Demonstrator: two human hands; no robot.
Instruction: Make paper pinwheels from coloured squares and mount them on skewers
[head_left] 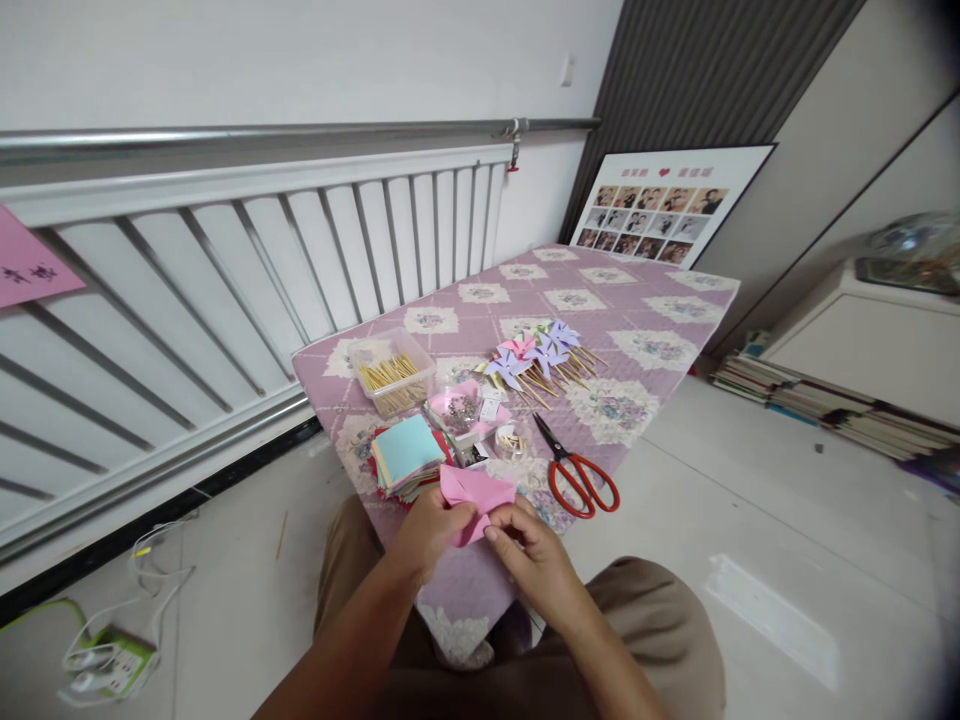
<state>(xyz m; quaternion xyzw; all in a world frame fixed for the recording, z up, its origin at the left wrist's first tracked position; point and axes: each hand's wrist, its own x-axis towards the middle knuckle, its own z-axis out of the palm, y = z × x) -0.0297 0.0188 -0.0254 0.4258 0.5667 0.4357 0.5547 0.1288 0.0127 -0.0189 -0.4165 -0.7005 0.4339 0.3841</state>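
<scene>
A pink paper pinwheel (480, 490), partly folded, is held over the table's near corner. My left hand (435, 525) grips its left side, thumb on top. At its right edge my right hand (525, 540) pinches the paper between thumb and fingers. Just behind my left hand lies a stack of coloured paper squares (409, 450), light blue on top. A small round tub of short pale pieces (511, 443) stands beyond the pinwheel. Red-handled scissors (574, 470) lie to the right, their blades partly apart. Finished paper pinwheels (529, 355) on sticks lie together farther back.
A clear plastic box (394, 370) holds many thin wooden sticks. Beside it, a tray of small metal pins (461, 410) sits on pink paper. A white radiator (300, 250) runs along the table's left side. A photo board (667, 205) leans behind the table.
</scene>
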